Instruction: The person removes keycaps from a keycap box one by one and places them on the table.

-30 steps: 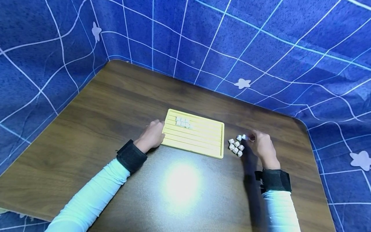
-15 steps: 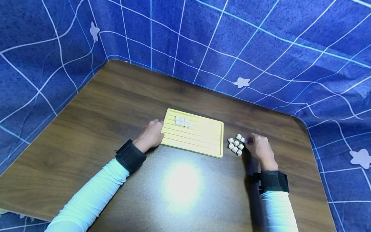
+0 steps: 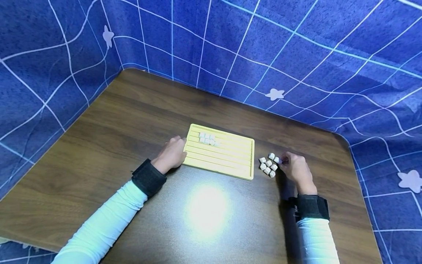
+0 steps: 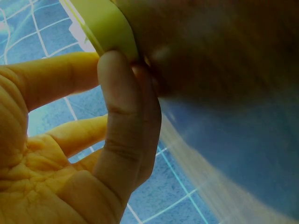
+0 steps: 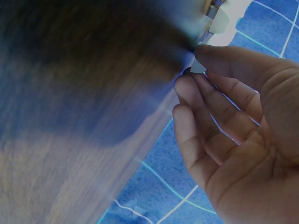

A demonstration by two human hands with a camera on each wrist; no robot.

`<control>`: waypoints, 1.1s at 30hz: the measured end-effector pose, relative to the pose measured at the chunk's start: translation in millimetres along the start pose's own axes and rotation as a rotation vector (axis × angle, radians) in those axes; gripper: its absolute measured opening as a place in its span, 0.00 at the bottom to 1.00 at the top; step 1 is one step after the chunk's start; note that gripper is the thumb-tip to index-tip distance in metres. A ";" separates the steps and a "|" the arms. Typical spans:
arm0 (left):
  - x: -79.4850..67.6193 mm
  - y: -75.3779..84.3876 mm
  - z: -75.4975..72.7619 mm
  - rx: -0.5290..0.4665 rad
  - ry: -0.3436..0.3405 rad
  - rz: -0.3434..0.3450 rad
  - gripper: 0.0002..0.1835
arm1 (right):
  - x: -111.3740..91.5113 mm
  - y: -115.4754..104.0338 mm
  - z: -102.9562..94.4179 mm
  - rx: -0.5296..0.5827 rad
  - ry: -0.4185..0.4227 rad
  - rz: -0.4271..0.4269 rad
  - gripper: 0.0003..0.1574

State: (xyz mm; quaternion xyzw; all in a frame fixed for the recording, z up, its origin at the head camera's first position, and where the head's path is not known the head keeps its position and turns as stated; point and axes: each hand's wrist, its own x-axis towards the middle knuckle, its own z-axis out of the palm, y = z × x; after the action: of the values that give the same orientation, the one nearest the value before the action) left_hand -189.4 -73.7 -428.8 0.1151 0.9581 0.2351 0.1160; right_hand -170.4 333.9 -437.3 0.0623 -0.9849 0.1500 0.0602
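At the middle of the table a shallow yellow tray point(image 3: 221, 163) with raised ridges holds two short rows of white keycaps point(image 3: 207, 138) near its far left corner. My left hand point(image 3: 170, 154) grips the tray's left edge; in the left wrist view the thumb and fingers pinch its yellow corner point(image 4: 110, 28). Right of the tray lies a loose cluster of white keycaps point(image 3: 268, 163). My right hand point(image 3: 298, 168) is at the cluster's right side. Its thumb and fingers pinch a small white keycap point(image 5: 198, 66), partly hidden by the fingertips, in the right wrist view.
The brown wooden table point(image 3: 148, 99) runs under everything. A blue curtain point(image 3: 211, 47) with white lines and stars stands along its back and sides. Bright glare point(image 3: 207, 209) lies on the tabletop in front of the tray.
My right hand has shifted slightly left and nearer, and the keycap at its fingertips has moved a little toward me. My left hand still holds the tray's edge.
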 end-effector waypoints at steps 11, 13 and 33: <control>0.8 -3.6 2.4 -0.008 0.044 0.029 0.22 | 2.1 -7.6 -10.1 -0.011 0.011 -0.035 0.10; 0.7 -4.5 3.6 -0.012 0.058 0.041 0.21 | 3.7 -10.6 -11.6 -0.021 0.014 -0.040 0.11; -0.2 -1.5 2.5 -0.006 0.043 0.021 0.19 | 46.5 -83.7 -0.9 -0.022 0.027 -0.258 0.13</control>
State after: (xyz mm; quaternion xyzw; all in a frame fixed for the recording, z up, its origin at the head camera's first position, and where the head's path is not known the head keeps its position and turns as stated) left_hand -188.7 -74.0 -431.7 0.1196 0.9585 0.2414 0.0933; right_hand -204.3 250.1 -405.9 0.1860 -0.9693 0.1311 0.0932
